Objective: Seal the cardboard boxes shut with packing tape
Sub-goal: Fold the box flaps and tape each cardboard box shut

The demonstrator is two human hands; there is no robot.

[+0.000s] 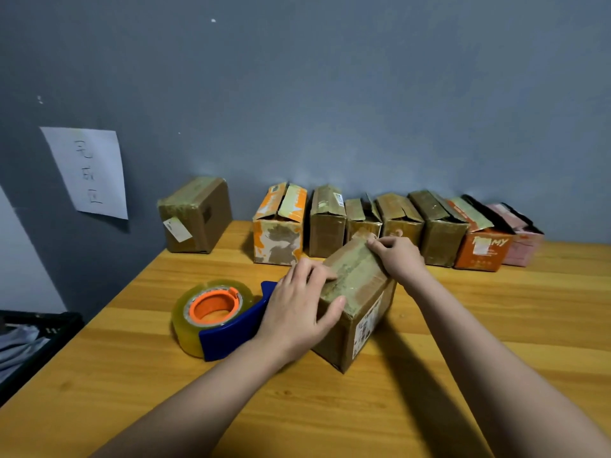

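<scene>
A small brown cardboard box [355, 312] stands in the middle of the wooden table [496, 325], its top flaps closed and covered with old tape. My left hand [297, 305] grips its near left top edge, thumb on the front face and fingers on the lid. My right hand [395, 256] presses on the far right end of the lid. A blue tape dispenser [218, 317] with a roll of clear tape on an orange core lies on the table just left of the box, with no hand on it.
A row of several small boxes [396, 226] with loose flaps lines the grey wall behind. One closed brown box [195, 214] stands apart at the back left. A paper note [87, 171] hangs on the wall. A dark crate [29, 345] sits beyond the table's left edge.
</scene>
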